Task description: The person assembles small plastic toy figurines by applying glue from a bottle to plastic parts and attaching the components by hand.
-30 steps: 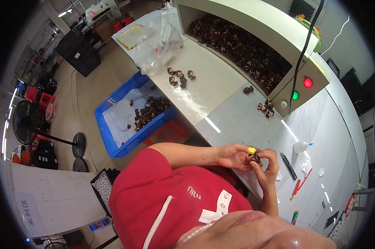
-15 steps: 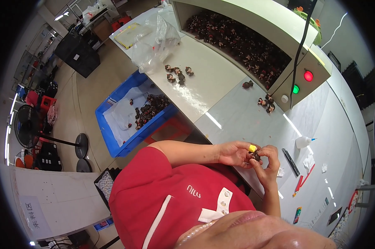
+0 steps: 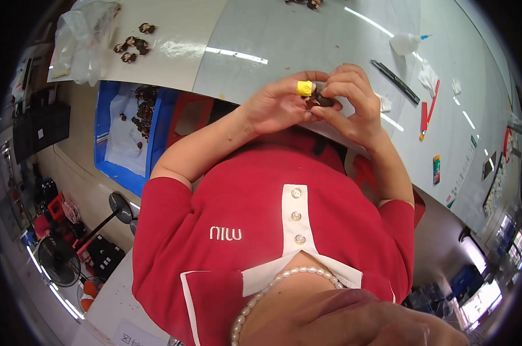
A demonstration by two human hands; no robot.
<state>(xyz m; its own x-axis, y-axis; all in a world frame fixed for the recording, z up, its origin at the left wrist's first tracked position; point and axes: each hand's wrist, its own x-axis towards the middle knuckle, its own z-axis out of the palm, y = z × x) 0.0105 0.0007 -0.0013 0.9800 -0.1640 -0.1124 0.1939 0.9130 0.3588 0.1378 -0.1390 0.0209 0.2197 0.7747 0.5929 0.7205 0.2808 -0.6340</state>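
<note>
1. Dark brown and pretty small, one figurine is pinched by the left hand and right hand, which are brought together on it near the front edge of the grey surface.
2. Yellow tape is wrapped round a digit of the left hand, fwiw. Most of the figurine is hidden by fingers, so its detail can't be made out.
3. Just right of the right hand, a black pen is laid down.
4. Way over left, loose figurines are clustered near a plastic bag.
</note>
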